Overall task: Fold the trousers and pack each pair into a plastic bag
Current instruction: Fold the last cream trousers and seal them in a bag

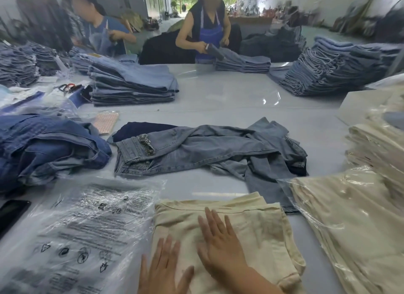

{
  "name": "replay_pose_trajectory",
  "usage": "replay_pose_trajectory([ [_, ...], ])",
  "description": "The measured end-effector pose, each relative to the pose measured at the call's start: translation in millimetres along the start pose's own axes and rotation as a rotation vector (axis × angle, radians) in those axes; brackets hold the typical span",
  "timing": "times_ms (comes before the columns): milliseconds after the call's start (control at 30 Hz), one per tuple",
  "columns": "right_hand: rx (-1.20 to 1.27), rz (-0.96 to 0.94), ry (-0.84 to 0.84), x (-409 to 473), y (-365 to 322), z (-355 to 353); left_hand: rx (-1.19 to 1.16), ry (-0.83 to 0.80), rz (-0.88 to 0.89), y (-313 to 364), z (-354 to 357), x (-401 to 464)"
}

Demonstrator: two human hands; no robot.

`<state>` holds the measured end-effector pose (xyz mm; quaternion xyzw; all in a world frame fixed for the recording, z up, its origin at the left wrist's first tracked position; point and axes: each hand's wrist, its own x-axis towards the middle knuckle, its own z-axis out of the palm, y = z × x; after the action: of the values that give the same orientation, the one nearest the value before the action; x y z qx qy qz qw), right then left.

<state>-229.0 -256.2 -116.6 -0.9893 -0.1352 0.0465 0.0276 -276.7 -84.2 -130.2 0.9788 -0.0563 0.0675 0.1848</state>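
A folded pair of cream trousers [262, 232] lies flat on the white table [218, 96] at the front centre. My left hand [162, 269] and my right hand [218, 243] both press on it with straight, spread fingers. To the left of it lies a stack of clear plastic bags [87, 234] with black warning print. On the right, cream trousers packed in plastic [349, 217] lie in a pile. Loose, crumpled grey-blue jeans [207, 149] sprawl across the table just beyond the cream pair.
Stacks of folded jeans [131, 85] stand at the back, with a blue denim heap [43, 147] at the left. A black phone [11, 215] lies near the left edge. Two people work across the table. Scissors [67, 87] rest at far left.
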Motion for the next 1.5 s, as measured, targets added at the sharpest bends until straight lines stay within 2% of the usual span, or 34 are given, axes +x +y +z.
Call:
replay_pose_trajectory([
  [167,-0.061,-0.068,0.042,-8,-7,7,-0.077,0.104,0.038,-4,-5,-5],
  [267,-0.078,-0.059,0.089,-7,-8,8,-0.058,0.281,0.08,-20,-6,0],
  [333,-0.079,-0.034,0.117,-6,-9,9,-0.046,0.374,-0.015,-51,-17,-1],
  [367,-0.084,-0.02,0.134,-6,-9,11,-0.045,0.334,-0.133,-71,-26,-3],
  [433,-0.07,0.002,0.149,-7,-10,9,-0.034,0.092,-0.395,-108,-51,-12],
  [500,-0.048,0.004,0.184,-7,-11,8,-0.017,-0.133,-0.362,-134,-69,-28],
  [600,-0.048,-0.01,0.231,-9,-12,8,-0.153,-0.31,-0.3,-152,-78,-38],
  [667,-0.066,-0.026,0.266,-9,-12,10,-0.187,-0.34,-0.282,-157,-79,-38],
  [800,-0.094,-0.038,0.276,-7,-14,11,-0.099,-0.351,-0.159,-164,-79,-37],
  [933,-0.077,-0.011,0.229,-8,-19,10,-0.085,-0.228,-0.072,-168,-78,-35],
  [1033,-0.078,0.045,0.145,-8,-29,9,-0.23,-0.112,-0.186,-166,-83,-28],
  [1133,0.098,0.112,0.01,-1,-48,1,-0.434,0.028,-0.367,-161,-86,-16],
  [1233,0.3,-0.013,0.258,-1,-80,-7,-0.779,0.102,-0.504,-148,-91,3],
  [1267,0.452,-0.042,0.232,-5,-94,-14,-0.88,0.11,-0.543,-141,-94,10],
  [1367,1.027,0.03,-0.108,-19,-132,-29,-1.002,0.166,-0.576,-121,-103,31],
  [1500,1.464,0.266,-0.207,-20,-142,-37,-1.051,0.152,-0.536,-95,-108,47],
])
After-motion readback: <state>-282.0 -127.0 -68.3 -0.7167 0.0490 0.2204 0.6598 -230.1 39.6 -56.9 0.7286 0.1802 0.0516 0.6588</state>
